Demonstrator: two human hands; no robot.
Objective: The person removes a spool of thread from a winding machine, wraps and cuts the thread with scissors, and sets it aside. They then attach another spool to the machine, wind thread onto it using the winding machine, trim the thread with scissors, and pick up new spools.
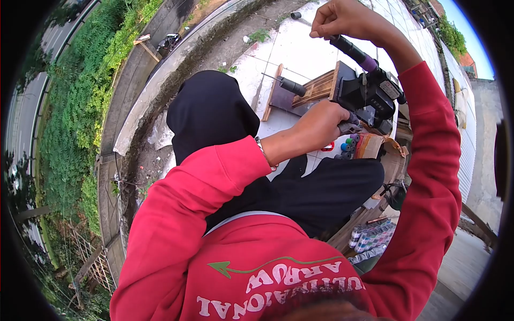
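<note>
In the head view, a black machine (373, 95) stands against a wooden stand (323, 85). From it a black rod (350, 49) with a purple band slants up to the left. My left hand (321, 123) is closed round a dark grey part (350, 124) low on the machine's near side; its fingertips are partly hidden. At the rod's far end my right hand (345, 20) is raised, its fingertips pinched together. Whatever they pinch is too small to make out. Left of the stand, a dark grey cylinder (292, 85) sits on a thin metal spike.
A cardboard box (370, 145) has several coloured spools (350, 143) beside it. Wrapped packs of spools (373, 237) lie near my right elbow. White tiles (300, 51) cover the floor, bounded at left by a concrete ledge (160, 85). My crossed legs (326, 184) are close below the machine.
</note>
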